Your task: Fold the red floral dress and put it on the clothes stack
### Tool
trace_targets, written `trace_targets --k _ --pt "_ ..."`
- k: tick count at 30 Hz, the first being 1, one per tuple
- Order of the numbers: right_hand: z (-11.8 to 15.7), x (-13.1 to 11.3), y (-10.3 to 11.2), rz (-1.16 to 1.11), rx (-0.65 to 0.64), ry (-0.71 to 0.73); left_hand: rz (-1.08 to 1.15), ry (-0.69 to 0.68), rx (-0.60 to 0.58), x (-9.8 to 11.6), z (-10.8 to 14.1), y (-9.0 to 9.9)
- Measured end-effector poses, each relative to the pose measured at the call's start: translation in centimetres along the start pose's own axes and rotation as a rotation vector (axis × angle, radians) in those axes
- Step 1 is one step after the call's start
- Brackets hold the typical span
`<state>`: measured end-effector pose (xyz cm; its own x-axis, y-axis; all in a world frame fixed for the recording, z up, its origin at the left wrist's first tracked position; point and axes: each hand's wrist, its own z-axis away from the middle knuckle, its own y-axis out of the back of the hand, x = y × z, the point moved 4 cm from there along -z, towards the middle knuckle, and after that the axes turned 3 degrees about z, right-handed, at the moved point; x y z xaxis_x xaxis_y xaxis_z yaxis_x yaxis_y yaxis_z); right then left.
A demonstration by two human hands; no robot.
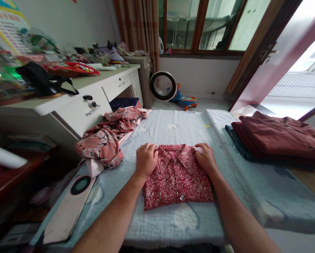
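A red shirt (177,179) with a small pale floral print lies folded into a neat rectangle, its collar on the far side and its buttons facing up. My left hand (146,160) is closed on the shirt's far left corner beside the collar. At the far right corner my right hand (206,158) grips the edge, with a bit of something whitish showing by its fingers. The thumbs and the cloth's underside are partly hidden. Beneath the shirt is a light blue patterned cloth (173,123) spread over the table.
A crumpled pink floral garment (104,144) lies to the left, behind a flat pale board (67,211) with a dark ring. Folded dark red and teal clothes (283,140) are stacked at the right. A white cabinet (80,105) stands on the left, a round fan (163,86) beyond the table.
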<state>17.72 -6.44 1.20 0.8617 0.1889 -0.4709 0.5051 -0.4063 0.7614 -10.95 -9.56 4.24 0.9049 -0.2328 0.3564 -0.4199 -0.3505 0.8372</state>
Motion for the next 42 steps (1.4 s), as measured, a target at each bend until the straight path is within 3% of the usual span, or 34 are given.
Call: trace_targets --k 3,5,10,16,29,35,42 --pt "0.1 -2.1 1.5 -0.048 0.014 0.097 0.050 -0.116 -0.031 1.4 0.3 0.6" --pt "0.6 -4.0 1.7 -0.097 -0.080 0.195 0.089 -0.191 -0.091 2.2 0.7 0.2" --pt "2.4 -6.6 0.0 -0.061 -0.277 0.313 0.045 -0.227 -0.238 2.7 1.8 -2.0" --pt "3.3 -5.8 -2.0 0.082 -0.391 0.308 -0.004 -0.190 -0.299 2.4 2.7 -3.0" --pt "3.3 -5.6 -2.4 0.256 -0.441 0.267 -0.083 -0.127 -0.422 2.6 2.8 -2.6" --pt "3.2 -4.8 -2.6 0.224 -0.441 0.153 -0.088 -0.133 -0.436 2.3 2.8 -2.9" --pt "3.0 -4.3 -2.7 0.014 -0.386 0.094 0.025 -0.131 -0.444 2.0 2.2 -2.9"
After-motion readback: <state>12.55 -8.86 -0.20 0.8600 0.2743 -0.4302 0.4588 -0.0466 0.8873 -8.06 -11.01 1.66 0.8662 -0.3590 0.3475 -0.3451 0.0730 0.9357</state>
